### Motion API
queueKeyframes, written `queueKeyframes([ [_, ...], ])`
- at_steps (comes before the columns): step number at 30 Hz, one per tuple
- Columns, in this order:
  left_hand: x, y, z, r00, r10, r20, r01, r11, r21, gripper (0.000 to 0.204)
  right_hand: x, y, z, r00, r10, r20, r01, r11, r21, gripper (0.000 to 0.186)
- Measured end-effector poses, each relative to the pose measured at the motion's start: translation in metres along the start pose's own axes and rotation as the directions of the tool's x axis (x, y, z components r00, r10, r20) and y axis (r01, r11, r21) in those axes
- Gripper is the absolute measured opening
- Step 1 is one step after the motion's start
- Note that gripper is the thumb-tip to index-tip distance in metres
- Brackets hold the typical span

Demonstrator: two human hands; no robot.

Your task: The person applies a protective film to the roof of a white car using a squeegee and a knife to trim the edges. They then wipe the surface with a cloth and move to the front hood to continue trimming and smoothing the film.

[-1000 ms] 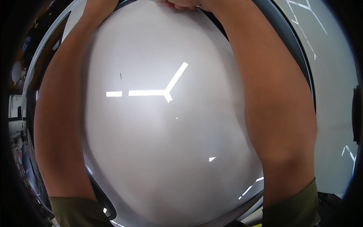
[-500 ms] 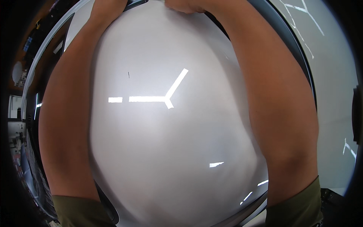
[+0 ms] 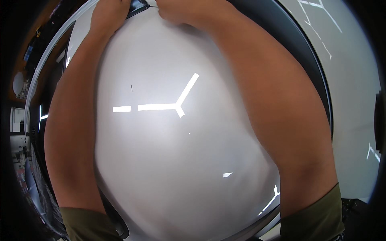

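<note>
A large, glossy, pale silver-white curved panel (image 3: 173, 152) fills the middle, between my two bare forearms. My left hand (image 3: 109, 15) is at its far left end, beside a dark glossy piece (image 3: 138, 8); the upper edge of the picture cuts off its fingers. Just to the right, my right hand (image 3: 181, 11) is closed, knuckles bent, low over the panel's far edge. A thin dark strip (image 3: 152, 6) runs from the dark piece to the right hand's fingers. What those fingers grip is mostly hidden.
Along the right runs a black curved trim band (image 3: 295, 44), with a pale, shiny surface (image 3: 356, 104) beyond it. A short, thin dark line (image 3: 132, 88) shows on the panel. Dark window-like glass (image 3: 50, 86) lies left of my left forearm. Ceiling lights reflect in the panel.
My right hand and forearm have moved left, closer to my left hand. More of the dark piece shows between the hands. The thin dark line appears slightly lower and further left.
</note>
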State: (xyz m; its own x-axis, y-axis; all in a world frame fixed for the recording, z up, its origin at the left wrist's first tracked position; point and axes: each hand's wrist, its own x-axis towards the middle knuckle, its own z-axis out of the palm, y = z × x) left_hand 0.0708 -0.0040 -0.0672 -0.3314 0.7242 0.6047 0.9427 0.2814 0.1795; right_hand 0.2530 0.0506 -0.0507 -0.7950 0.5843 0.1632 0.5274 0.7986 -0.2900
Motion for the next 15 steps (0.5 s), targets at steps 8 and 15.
queueKeyframes([
  [8, 0.007, 0.01, -0.004, 0.996, -0.084, 0.001, 0.084, 0.996, -0.039, 0.046, 0.013, 0.003, -0.003, 0.994, 0.095, -0.057, -0.095, 0.995, -0.008, 0.029],
  [15, 0.009, -0.004, -0.006, 0.995, -0.083, -0.061, 0.083, 0.997, -0.007, 0.044, 0.015, -0.008, -0.018, 0.998, 0.043, 0.038, -0.04, 0.997, -0.071, 0.029],
])
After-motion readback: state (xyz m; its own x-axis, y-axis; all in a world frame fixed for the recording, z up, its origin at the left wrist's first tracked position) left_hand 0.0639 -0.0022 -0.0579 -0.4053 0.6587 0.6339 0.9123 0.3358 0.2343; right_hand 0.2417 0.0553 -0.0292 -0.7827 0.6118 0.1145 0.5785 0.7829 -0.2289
